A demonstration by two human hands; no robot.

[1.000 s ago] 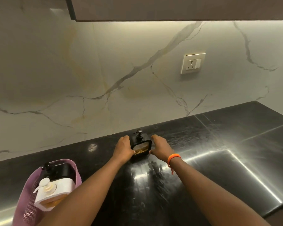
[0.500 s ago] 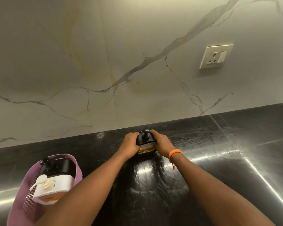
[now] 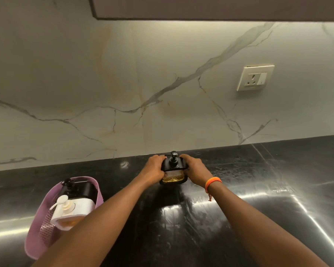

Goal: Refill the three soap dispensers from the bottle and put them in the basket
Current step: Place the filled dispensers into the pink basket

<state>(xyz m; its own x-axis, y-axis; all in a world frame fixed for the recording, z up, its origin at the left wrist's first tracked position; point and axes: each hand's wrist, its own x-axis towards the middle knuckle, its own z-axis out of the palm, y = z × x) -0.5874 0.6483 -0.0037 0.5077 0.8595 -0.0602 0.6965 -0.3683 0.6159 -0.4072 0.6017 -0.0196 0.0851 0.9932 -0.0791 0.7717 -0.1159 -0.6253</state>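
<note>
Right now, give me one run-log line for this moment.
step: last dispenser | left hand + right hand: gripping its sides | basket: two dispensers in | bottle: not visible

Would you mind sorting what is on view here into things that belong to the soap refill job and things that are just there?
Part of the job:
- black dispenser, held by left hand and right hand
- pink basket
- white dispenser in the basket
- second black dispenser in the basket

Just there:
- wall socket
- orange wristband
- black countertop

left hand [image 3: 153,170], right hand [image 3: 196,171], both clasped, arms outstretched
</note>
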